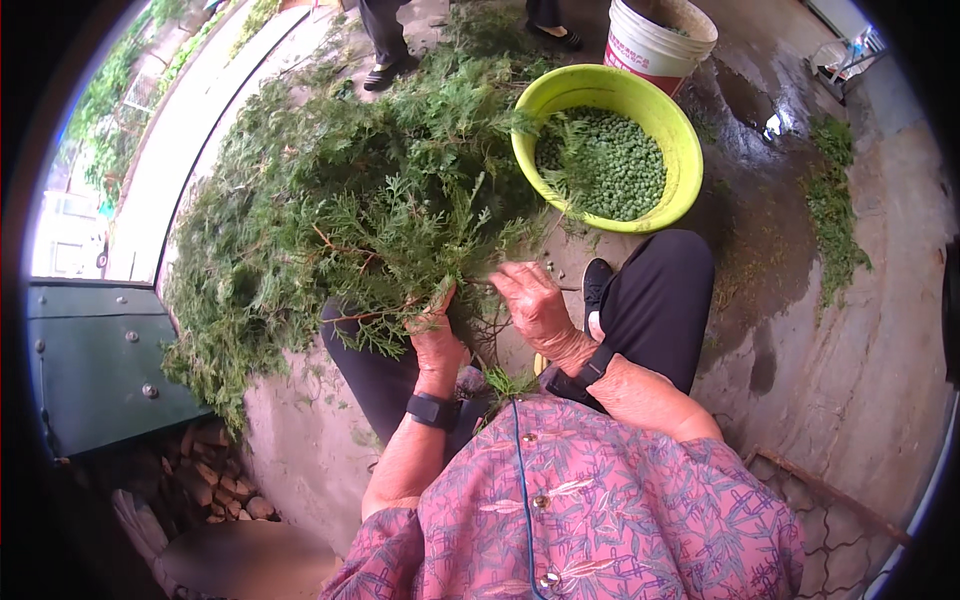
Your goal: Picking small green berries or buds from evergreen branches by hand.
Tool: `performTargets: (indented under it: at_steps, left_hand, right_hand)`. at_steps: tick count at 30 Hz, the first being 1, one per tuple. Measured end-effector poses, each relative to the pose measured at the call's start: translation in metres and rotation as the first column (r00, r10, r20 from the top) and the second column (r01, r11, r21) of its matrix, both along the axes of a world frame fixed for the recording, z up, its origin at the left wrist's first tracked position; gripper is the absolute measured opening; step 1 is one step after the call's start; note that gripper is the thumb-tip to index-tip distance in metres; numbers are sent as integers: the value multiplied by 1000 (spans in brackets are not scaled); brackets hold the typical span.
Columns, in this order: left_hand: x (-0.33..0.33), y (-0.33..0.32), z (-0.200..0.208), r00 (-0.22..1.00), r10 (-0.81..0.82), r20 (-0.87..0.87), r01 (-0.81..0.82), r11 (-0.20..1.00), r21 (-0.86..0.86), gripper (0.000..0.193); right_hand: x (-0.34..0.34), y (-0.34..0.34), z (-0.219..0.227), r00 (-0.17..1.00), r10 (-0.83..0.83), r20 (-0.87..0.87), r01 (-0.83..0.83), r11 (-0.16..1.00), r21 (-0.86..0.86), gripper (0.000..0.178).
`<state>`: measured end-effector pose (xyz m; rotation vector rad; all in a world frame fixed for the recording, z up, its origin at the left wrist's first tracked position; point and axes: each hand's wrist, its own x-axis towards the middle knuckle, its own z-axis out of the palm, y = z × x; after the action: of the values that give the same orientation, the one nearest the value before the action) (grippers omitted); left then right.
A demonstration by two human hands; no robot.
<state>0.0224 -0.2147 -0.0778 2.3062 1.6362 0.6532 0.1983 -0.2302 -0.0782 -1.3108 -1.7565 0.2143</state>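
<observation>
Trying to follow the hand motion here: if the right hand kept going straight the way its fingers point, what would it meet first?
The right hand points left toward the left hand. It would probably first meet the leafy green branch held there, though depth is hard to judge.

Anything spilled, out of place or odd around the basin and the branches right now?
A leafy sprig lies inside the green basin on the green berries. Loose greenery is scattered on the wet floor right of the basin, away from the main pile. The left hand grips a branch; the right hand touches it.
</observation>
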Motion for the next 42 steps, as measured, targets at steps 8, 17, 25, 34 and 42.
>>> performTargets:
  at_steps: [8,17,25,34,42]
  left_hand:
    - [-14,12,2,990,140,2,-137,971,-196,73]
    - [0,42,8,-88,743,664,33,668,-743,17]
    - [-6,51,19,-9,633,774,172,763,-623,33]
    - [1,43,36,214,370,904,-260,914,-312,25]
    - [51,1,48,518,231,824,297,854,-426,13]
  right_hand:
    - [39,13,16,932,-330,150,322,944,75,21]
    - [62,11,15,983,165,-86,-184,923,-337,17]
    - [78,14,7,948,-159,-276,11,883,-470,13]
    - [78,21,-8,813,-434,-388,270,872,-408,17]
    - [64,20,-8,817,-461,-345,316,860,-402,17]
